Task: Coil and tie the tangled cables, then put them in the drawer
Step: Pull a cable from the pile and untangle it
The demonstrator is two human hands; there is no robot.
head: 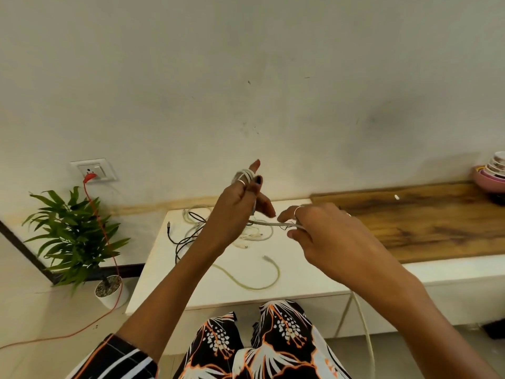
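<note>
1. The left hand (pixel 240 198) is raised above the white surface (pixel 218 291), gripping a white cable (pixel 269 222) whose turns loop around its fingers (pixel 252 170).
2. The right hand (pixel 325 228) pinches the same cable just beside it, holding a short stretch taut between the 2.
3. More cables (pixel 196 228), black and white, lie tangled on the surface below.

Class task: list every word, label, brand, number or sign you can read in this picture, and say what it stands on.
None can be read.
The wall socket, the cables on the white table and the stacked bowls show no legible print.
</note>
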